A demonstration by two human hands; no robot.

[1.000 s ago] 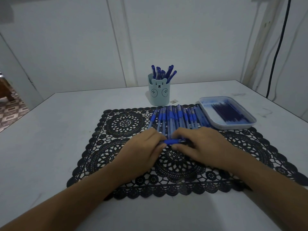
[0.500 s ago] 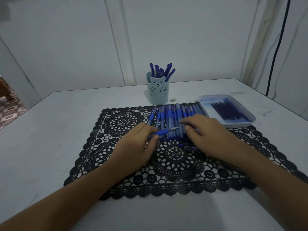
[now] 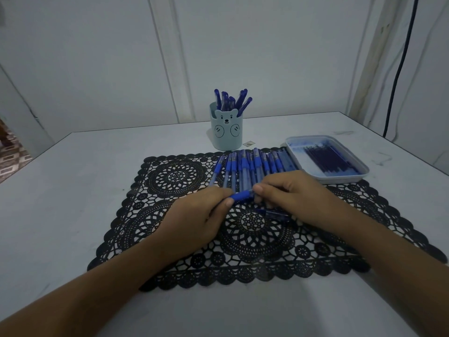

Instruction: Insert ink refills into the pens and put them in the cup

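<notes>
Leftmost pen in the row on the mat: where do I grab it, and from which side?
Probably pinch the leftmost pen on its pale barrel below the blue sleeve, coming from above and the left. It splays away from the row there, with bare mat on its left, while the other pens crowd its right side.

Your left hand [image 3: 194, 220] & right hand [image 3: 291, 198] pinching blue pen [image 3: 241, 196], over black lace mat [image 3: 170, 181], bear cup [image 3: 226, 132] behind w/ pens.

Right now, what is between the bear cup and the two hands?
In the head view, a row of blue pens lies on the black lace mat between the bear cup and the left hand and right hand. Both grip one pen.
</notes>
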